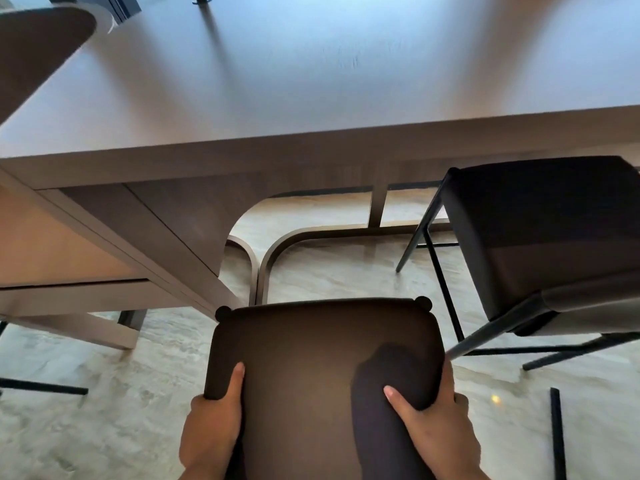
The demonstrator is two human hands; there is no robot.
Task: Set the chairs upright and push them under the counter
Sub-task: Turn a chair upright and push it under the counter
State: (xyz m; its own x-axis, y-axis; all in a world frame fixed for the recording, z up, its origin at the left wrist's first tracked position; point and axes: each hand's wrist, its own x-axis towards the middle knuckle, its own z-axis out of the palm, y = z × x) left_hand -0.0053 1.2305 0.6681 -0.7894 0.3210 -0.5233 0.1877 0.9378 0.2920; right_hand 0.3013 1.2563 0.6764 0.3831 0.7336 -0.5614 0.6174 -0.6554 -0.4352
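A dark chair [311, 344] stands upright right below me, its seat facing the counter [311, 98] and a short way in front of the counter's edge. My left hand [213, 420] grips the seat's near left corner, thumb on top. My right hand [436, 424] grips the near right corner, thumb lying on the seat. A second dark chair [540, 237] stands to the right, its seat partly under the counter's edge.
The counter's curved metal base [277, 251] runs along the pale floor ahead of the held chair. A wooden drawer unit [86, 244] sits at the left. Thin black chair legs [557, 434] show at the lower right and lower left. Another dark seat [34, 50] is at the upper left.
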